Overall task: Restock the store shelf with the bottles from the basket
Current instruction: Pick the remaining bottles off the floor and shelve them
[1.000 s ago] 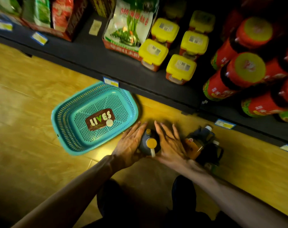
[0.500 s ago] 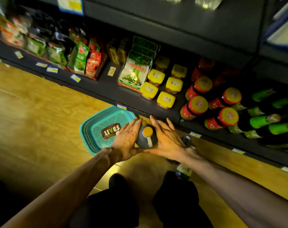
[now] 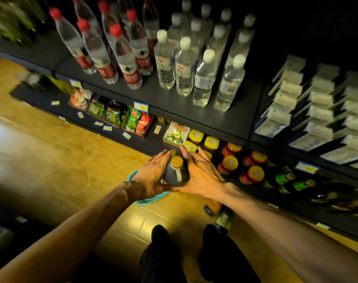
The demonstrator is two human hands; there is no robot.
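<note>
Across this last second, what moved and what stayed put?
The dark bottle went up from the floor between the left hand and right hand, and now covers most of the teal basket. The view tilted up to the water-bottle shelf. Unchanged: both palms press the bottle's sides, fingers straight; other bottles remain on the floor.

Operator's body as I see it from the head camera: left hand (image 3: 153,172) and right hand (image 3: 202,176), both bare, no gloves, rings or watch visible. Forearms bare to the frame edge, no sleeves showing. Dark trousers (image 3: 221,258). Dark shoes (image 3: 160,233); further detail lost in shadow.
</note>
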